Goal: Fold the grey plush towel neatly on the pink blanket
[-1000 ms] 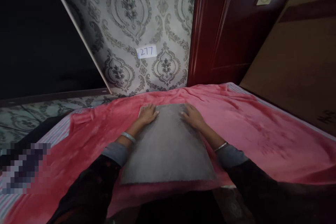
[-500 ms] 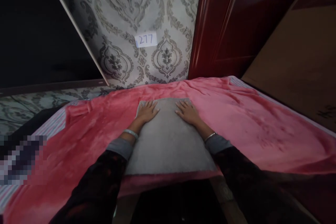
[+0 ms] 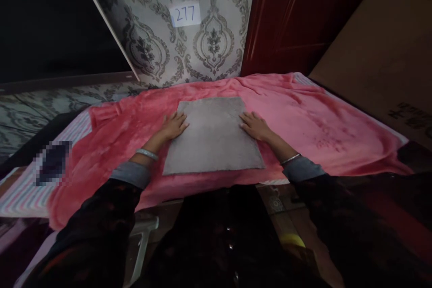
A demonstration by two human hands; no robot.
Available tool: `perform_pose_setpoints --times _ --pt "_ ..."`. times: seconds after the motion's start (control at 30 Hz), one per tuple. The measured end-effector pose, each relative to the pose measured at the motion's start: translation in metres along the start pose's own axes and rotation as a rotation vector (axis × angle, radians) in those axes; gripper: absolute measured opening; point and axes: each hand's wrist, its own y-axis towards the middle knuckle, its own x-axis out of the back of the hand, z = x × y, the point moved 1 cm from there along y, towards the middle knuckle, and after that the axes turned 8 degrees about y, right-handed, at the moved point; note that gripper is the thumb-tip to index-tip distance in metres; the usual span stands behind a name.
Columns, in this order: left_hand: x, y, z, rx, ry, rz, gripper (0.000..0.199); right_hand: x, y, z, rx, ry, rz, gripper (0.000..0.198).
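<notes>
A grey cloth (image 3: 212,137), roughly square, lies spread out flat on a pink blanket (image 3: 324,126). My left hand (image 3: 174,126) rests palm down at the cloth's left edge, its fingertips on the grey fabric and the rest over the blanket. At the right edge, my right hand (image 3: 254,126) lies flat in the same way, fingers spread and tips touching the cloth. Neither hand grips anything. Each wrist wears a bracelet.
Patterned wallpaper with a paper label (image 3: 185,13) reading 277 rises behind the blanket. A dark screen (image 3: 57,22) stands at the left, a large cardboard box (image 3: 381,54) at the right, beside a dark red door (image 3: 286,18). Striped fabric (image 3: 33,195) shows at the left edge.
My hands have moved outward and nearer me, from the cloth's upper corners to its side edges. The view has tilted downward, showing more of the floor and my clothing.
</notes>
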Motion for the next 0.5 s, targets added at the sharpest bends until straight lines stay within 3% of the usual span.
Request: perform_pose_setpoints --times 0.17,0.23,0.5 --pt "-0.005 -0.036 -0.061 -0.271 0.0 -0.116 0.063 -0.016 -0.043 0.057 0.196 -0.065 -0.082 0.06" --pt "-0.015 -0.048 -0.074 -0.284 -0.019 -0.103 0.062 -0.029 -0.054 0.067 0.195 -0.077 -0.066 0.059" --pt "-0.026 -0.072 -0.053 -0.136 0.032 -0.096 0.063 -0.038 -0.061 0.052 0.176 -0.056 -0.108 0.055"
